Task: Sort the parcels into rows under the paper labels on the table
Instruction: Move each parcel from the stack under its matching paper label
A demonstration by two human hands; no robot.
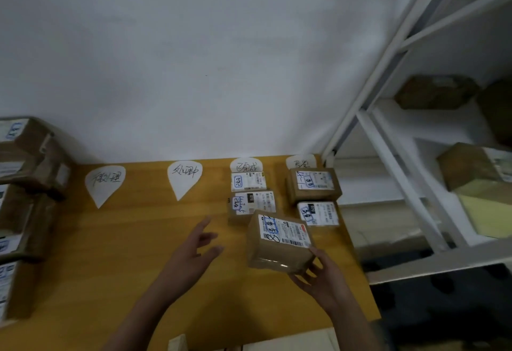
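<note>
A yellow wooden table [110, 253] stands against a white wall [194, 60], with four paper labels [184, 177] lined along its far edge. Under the two right-hand labels, four sorted parcels [314, 184] lie in two rows. A person's right hand [324, 278] grips a tilted parcel [278, 242] by its near corner, at the near end of those rows. The left hand [194, 251] hovers beside it, fingers spread, holding nothing. Stacked boxes [25, 184] crowd the left edge, and white shelving [401, 156] rises at right.
</note>
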